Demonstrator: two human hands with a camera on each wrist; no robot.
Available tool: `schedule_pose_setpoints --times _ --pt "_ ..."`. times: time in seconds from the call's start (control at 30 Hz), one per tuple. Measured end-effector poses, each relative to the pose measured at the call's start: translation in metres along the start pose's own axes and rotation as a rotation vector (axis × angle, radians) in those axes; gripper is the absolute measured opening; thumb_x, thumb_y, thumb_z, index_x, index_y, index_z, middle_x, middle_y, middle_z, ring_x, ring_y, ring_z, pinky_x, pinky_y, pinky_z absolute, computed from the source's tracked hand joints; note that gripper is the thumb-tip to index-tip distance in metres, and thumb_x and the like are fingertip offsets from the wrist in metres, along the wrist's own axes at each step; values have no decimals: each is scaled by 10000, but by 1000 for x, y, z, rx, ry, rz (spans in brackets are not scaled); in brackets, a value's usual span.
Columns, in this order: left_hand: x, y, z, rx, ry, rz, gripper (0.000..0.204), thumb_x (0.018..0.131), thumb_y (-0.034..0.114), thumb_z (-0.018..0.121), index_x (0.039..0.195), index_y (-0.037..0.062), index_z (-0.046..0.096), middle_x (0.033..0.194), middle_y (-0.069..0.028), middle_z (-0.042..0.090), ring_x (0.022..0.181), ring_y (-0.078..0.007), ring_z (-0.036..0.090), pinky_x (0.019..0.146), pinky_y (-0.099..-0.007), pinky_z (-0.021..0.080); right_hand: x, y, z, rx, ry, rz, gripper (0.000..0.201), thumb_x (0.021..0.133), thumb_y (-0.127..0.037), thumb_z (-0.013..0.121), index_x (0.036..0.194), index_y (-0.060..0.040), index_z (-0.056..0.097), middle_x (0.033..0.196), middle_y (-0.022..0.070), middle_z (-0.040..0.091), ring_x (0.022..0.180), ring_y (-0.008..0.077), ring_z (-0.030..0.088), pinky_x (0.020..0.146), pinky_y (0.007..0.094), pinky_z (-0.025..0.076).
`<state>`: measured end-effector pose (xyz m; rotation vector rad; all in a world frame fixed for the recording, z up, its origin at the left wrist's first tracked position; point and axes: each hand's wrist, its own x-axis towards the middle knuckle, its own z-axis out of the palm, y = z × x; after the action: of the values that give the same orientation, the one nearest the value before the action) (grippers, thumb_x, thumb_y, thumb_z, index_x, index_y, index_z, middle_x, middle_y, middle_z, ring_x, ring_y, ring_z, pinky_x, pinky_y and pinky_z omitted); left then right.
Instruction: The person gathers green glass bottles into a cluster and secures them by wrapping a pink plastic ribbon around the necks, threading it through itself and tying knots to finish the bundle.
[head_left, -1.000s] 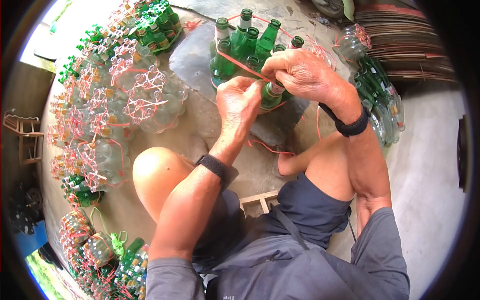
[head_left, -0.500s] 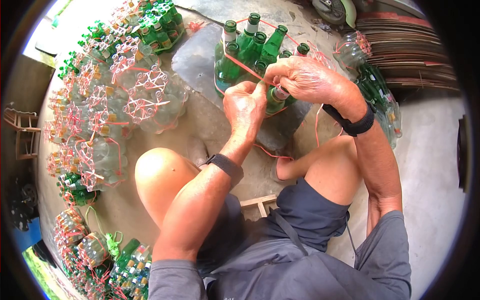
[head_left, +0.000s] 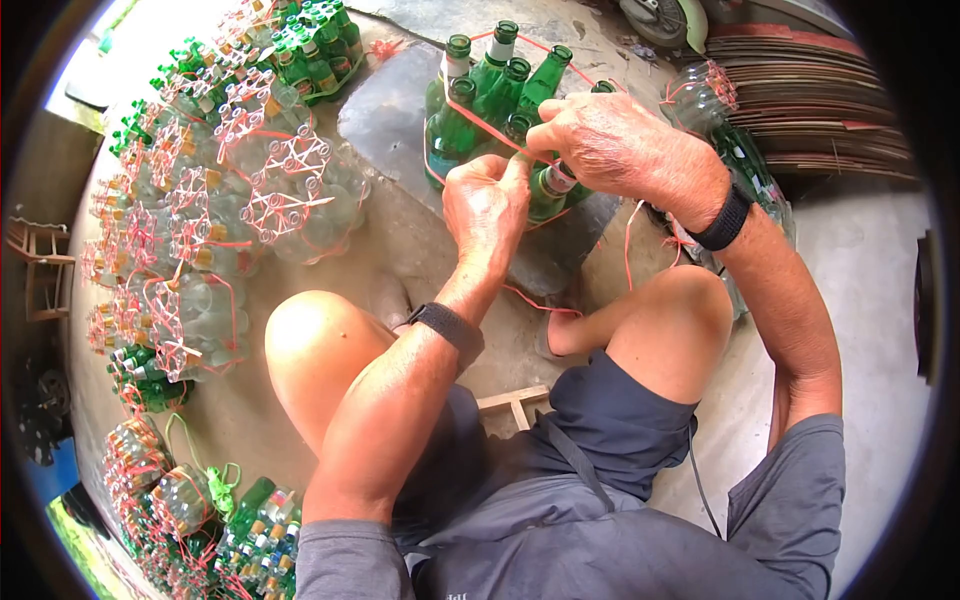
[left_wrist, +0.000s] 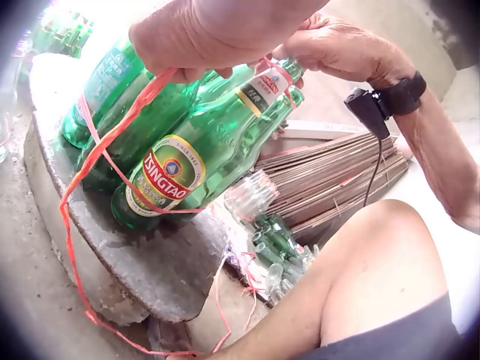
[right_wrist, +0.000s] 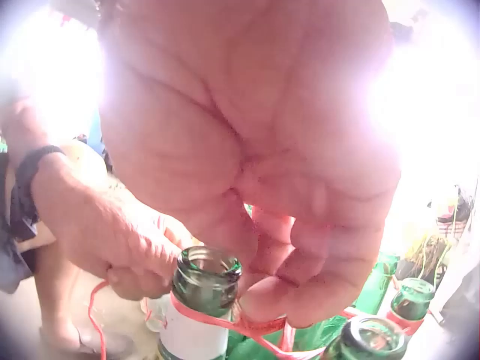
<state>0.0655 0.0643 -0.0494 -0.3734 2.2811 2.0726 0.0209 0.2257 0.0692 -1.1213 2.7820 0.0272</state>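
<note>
A group of green bottles stands upright on a dark stone slab, with red plastic twine looped round the necks. In the left wrist view, twine also crosses a labelled bottle lower down. My left hand pinches the twine between thumb and fingers beside the nearest bottle neck. Just right of it, my right hand has its fingers curled on the twine. In the right wrist view the right hand pinches twine beside a bottle mouth; its fingers partly hide the strand.
Many tied bundles of clear bottles cover the floor at left, with a green bundle behind. Stacked flat sheets lie at the back right, near more bottles. A loose twine end hangs by the foot.
My right hand has shifted slightly right and up, its forearm swinging outward, while my left hand stays close to the bottle neck. Both hands keep hold of the twine.
</note>
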Motion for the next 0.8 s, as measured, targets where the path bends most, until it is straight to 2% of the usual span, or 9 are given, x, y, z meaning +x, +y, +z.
schedule_pose_setpoints --times 0.13,0.33,0.57,0.63,0.7,0.77,0.8 --pt "0 1 -2 -30 -7 11 398 939 387 790 881 -7 811 712 -195 738 664 -279 722 707 -438 555 1 3 1 -155 80 -160 104 901 -185 683 971 -163 757 905 74 628 972 302 684 774 460 565" --pt "-1 3 -3 -6 -44 -14 443 950 414 775 817 -8 787 667 -170 718 637 -275 707 688 -440 547 0 -1 -12 -284 97 -231 95 836 -128 711 921 -159 740 906 40 610 1006 267 659 804 419 565" --pt "1 3 0 21 -84 3 470 975 420 735 782 -7 761 651 -163 698 620 -285 686 671 -451 532 10 12 -20 -357 66 -262 60 816 -131 741 875 -120 732 923 33 630 1002 259 656 820 398 585" --pt "0 6 -1 38 -90 -2 472 981 417 729 779 -8 756 651 -165 693 621 -293 685 670 -454 529 10 20 -22 -376 9 -207 65 815 -155 754 852 -112 720 929 34 639 993 255 661 812 401 589" --pt "0 7 0 45 -83 15 473 987 406 724 773 -16 746 659 -181 690 623 -323 685 674 -464 528 7 25 -26 -353 10 -208 92 837 -173 745 845 -90 706 917 56 636 986 272 662 801 420 584" --pt "0 5 2 14 -87 27 458 986 395 723 790 -18 753 679 -188 703 642 -336 698 685 -467 535 4 25 -31 -279 46 -179 130 842 -185 748 817 -62 715 925 109 720 984 329 716 797 473 592" --pt "0 5 3 -17 -91 39 444 986 384 722 806 -19 761 699 -196 715 661 -349 711 696 -470 542 3 28 -30 -281 44 -179 130 842 -185 748 817 -62 715 925 109 720 984 329 716 797 473 592"
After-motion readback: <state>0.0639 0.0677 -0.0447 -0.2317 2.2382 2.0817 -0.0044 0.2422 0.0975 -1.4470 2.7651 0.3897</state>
